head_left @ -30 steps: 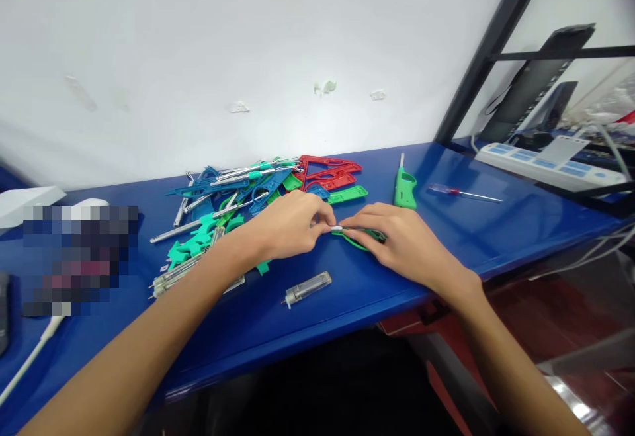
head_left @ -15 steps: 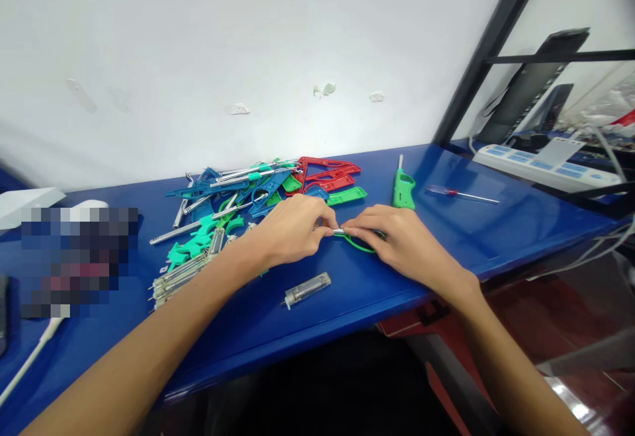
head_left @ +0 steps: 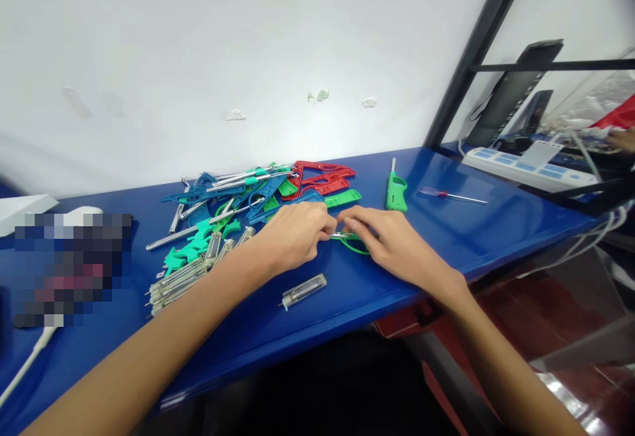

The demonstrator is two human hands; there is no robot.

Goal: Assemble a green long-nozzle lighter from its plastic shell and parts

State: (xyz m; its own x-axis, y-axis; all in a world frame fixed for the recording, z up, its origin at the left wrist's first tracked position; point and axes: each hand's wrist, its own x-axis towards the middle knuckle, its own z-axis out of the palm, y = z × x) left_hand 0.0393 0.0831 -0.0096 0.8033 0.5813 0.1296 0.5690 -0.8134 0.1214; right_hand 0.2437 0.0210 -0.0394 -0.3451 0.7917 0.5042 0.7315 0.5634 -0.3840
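Observation:
My left hand (head_left: pixel 297 232) is closed in a pinch around the thin metal tube (head_left: pixel 336 235) at the front of a green lighter casing (head_left: pixel 355 245). Bent over that casing from the other side is my right hand (head_left: pixel 389 241), its curled fingers and thumb at the piece and covering part of it. A clear lighter fuel tank (head_left: pixel 304 291) lies on the blue table nearer to me. Beyond my right hand stands a green lighter (head_left: pixel 395 192) with a metal nozzle.
Left of my hands lie a heap of blue casings (head_left: pixel 268 191), red casings (head_left: pixel 322 178), metal tubes (head_left: pixel 171 236), green triggers (head_left: pixel 191 251) and several clear tanks (head_left: pixel 181 280). A screwdriver (head_left: pixel 451 195) is at the right. A power strip (head_left: pixel 528 166) sits behind the black frame (head_left: pixel 459 72).
My right fingers have shifted back from the metal tube and lifted slightly, so more of the green casing shows. My left hand keeps its pinch. The whole view has shifted a little.

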